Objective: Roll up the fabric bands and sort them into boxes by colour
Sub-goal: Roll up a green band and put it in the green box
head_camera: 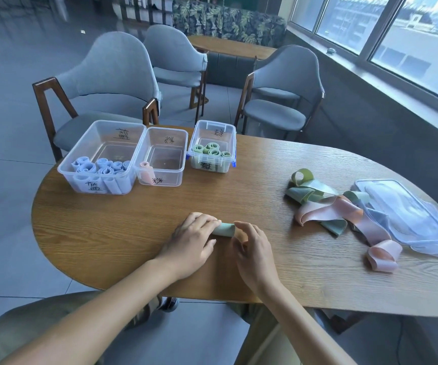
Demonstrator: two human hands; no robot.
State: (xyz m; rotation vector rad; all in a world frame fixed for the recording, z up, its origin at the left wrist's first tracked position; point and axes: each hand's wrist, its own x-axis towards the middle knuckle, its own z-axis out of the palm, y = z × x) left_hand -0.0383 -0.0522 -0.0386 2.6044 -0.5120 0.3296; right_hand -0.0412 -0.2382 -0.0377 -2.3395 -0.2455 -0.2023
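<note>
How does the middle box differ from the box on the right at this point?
The middle box holds one pink roll, leaning in its near left corner; the right box holds several green rolls packed at its near end. The middle box looks larger and has no visible clips; the right box has blue clips. Both are clear plastic, lidless, with handwritten labels.

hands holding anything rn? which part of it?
Yes: a rolled green band on the table. Left hand covers its left end, right hand has fingers at its right end.
</note>
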